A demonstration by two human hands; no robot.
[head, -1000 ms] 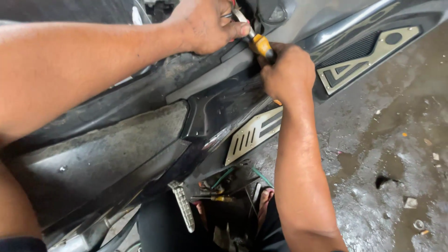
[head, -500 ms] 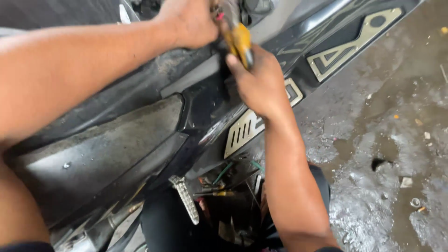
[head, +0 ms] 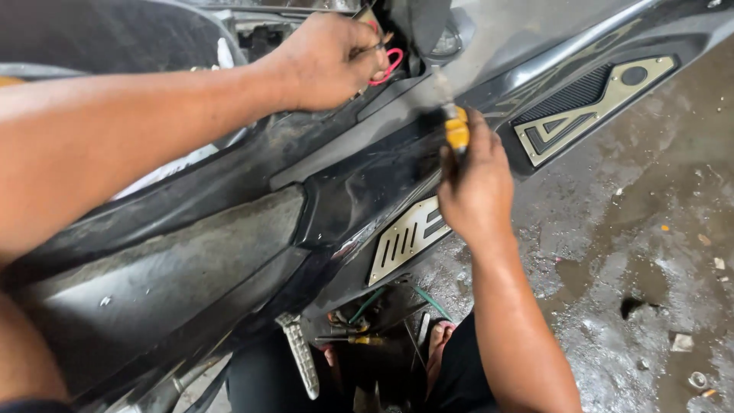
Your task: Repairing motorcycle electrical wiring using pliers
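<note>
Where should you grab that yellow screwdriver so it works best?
Grab the screwdriver by its yellow and black handle, coming from below, as the right hand does. The handle is the thick end and points toward the person, while the thin metal shaft points up into the scooter body. The left hand pinches red wires beside it.

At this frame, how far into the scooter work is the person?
Done: an opening near the top of the scooter's black body panel exposes wiring. In hand: the left hand pinches red wires in that opening, while the right hand holds a yellow-handled screwdriver pointing up toward it. Left: the opening remains uncovered, and tools lie on the wet floor below.
</note>
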